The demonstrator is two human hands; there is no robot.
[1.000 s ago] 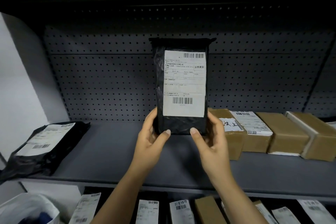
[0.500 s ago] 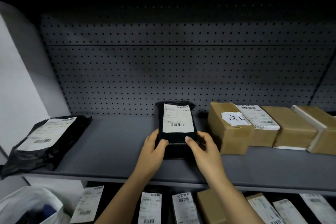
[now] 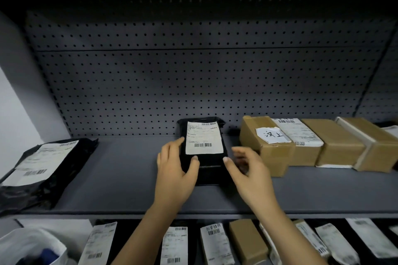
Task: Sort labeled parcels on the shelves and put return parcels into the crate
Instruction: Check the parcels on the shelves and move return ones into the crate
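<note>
A black parcel [image 3: 204, 142] with a white barcode label lies flat, label up, in the middle of the grey shelf [image 3: 120, 178]. My left hand [image 3: 174, 170] rests against its left side, fingers straight along the edge and thumb lying on its top near the label's lower corner. My right hand [image 3: 247, 172] hovers at the parcel's right side with fingers spread and blurred; only the thumb tip touches the edge. No crate is in view.
A black poly bag [image 3: 43, 163] with labels lies at the shelf's left end. A row of cardboard boxes [image 3: 265, 148] fills the right, close to my right hand. Several labeled parcels [image 3: 174, 245] stand on the shelf below. A white bag [image 3: 28, 245] sits bottom left.
The parcel went from upright in both hands down onto the shelf, now lying flat. My fingers have loosened and the right hand has drawn slightly away from it.
</note>
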